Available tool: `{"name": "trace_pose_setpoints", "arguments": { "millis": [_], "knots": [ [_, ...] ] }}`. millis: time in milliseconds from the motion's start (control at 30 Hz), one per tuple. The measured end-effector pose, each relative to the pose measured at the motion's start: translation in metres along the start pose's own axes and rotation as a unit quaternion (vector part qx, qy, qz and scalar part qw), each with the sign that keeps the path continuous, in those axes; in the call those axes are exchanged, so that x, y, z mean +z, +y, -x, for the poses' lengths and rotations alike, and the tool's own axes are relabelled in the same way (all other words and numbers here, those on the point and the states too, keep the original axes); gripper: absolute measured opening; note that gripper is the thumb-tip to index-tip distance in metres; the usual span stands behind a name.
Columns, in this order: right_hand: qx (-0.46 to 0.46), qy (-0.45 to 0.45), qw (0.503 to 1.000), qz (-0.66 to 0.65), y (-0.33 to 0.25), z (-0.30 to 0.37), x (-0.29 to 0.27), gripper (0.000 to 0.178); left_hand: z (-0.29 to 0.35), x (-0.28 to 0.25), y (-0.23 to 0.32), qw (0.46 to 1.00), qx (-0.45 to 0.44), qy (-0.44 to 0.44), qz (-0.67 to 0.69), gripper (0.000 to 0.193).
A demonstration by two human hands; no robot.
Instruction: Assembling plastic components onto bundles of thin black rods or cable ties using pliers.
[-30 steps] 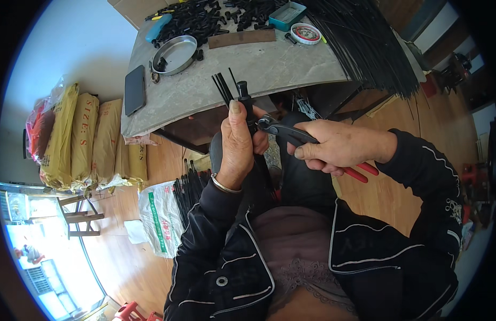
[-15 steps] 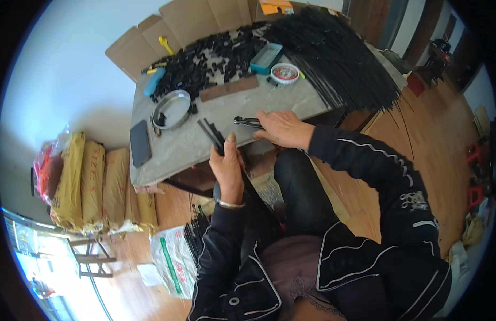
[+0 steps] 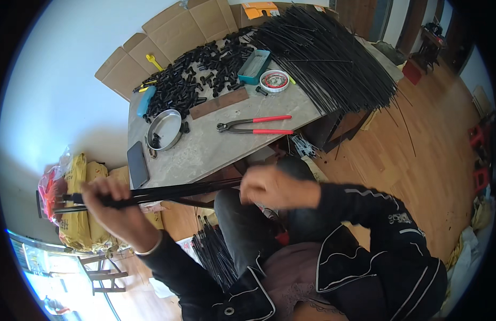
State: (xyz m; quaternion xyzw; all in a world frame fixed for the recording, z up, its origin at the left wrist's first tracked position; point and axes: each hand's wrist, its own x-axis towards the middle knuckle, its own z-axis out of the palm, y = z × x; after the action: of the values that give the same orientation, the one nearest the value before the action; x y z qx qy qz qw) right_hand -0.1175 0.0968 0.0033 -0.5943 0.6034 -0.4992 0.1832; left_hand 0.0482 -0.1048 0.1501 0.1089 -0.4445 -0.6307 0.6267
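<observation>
The left hand (image 3: 115, 214) wraps round the bundle of black rods (image 3: 173, 193) near its left end, along the near side of the desk (image 3: 205, 147). The right hand (image 3: 280, 187), blurred and half-curled, is by the other end; contact cannot be told. A snug grip should keep the rods together; supporting both ends should limit sagging. Red-handled pincers (image 3: 261, 131) lie on the desk.

Slim black rods (image 3: 175, 192), bundled, nearly level crosswise, in left grip (image 3: 114, 206)
</observation>
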Motion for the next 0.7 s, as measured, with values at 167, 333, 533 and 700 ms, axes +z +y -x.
{"name": "trace_pose_setpoints", "arguments": {
  "millis": [167, 333, 533, 700],
  "knots": [
    [0.229, -0.027, 0.785, -0.575, -0.020, 0.069, 0.010, 0.053, -0.007, -0.061, -0.027, 0.939, -0.197, 0.024, 0.282, 0.035],
    [0.103, 0.366, 0.855, -0.352, -0.035, 0.102, -0.067, 0.030, 0.124, -0.036, -0.125, 0.902, -0.389, 0.057, 0.180, 0.052],
    [0.097, 0.342, 0.933, -0.058, -0.039, 0.097, -0.112, 0.022, 0.202, 0.022, -0.127, 0.745, -0.596, -0.285, 0.091, 0.067],
    [0.057, 0.200, 0.962, 0.177, -0.016, 0.050, -0.024, 0.006, 0.163, 0.054, -0.100, 0.923, 0.052, -0.346, -0.157, 0.051]
  ]
}}
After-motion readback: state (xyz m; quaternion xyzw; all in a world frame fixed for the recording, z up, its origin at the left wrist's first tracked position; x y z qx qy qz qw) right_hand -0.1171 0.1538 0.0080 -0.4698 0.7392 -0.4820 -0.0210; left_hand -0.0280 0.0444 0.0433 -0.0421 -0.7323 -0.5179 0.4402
